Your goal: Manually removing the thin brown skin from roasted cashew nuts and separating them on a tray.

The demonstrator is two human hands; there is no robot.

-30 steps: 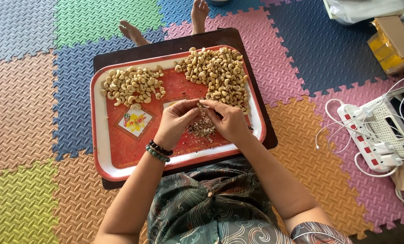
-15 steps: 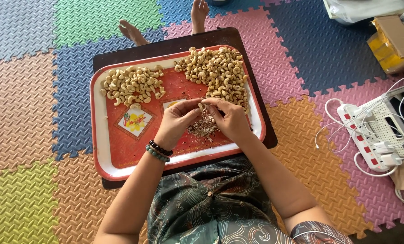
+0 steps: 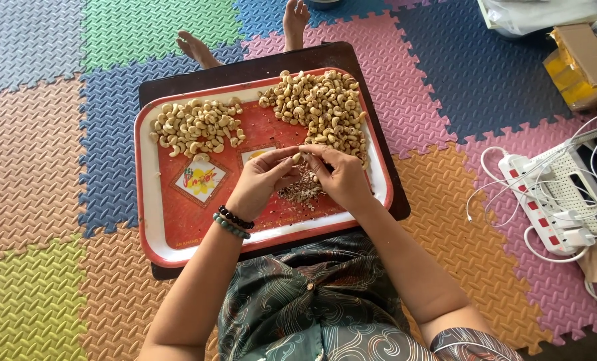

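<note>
Brown cardboard box (image 3: pixel 582 50) with yellow packets at top right; white-yellow diamond label (image 3: pixel 199 178) on tray

both hands meet over the middle of the red tray (image 3: pixel 153 220): the left hand (image 3: pixel 261 179) and right hand (image 3: pixel 342 177) pinch one cashew (image 3: pixel 297 158) between their fingertips. below them lies a small heap of brown skins (image 3: pixel 302 190). a big cashew pile (image 3: pixel 322 107) fills the tray's far right corner, a smaller pile (image 3: pixel 195 127) its far left.
</note>
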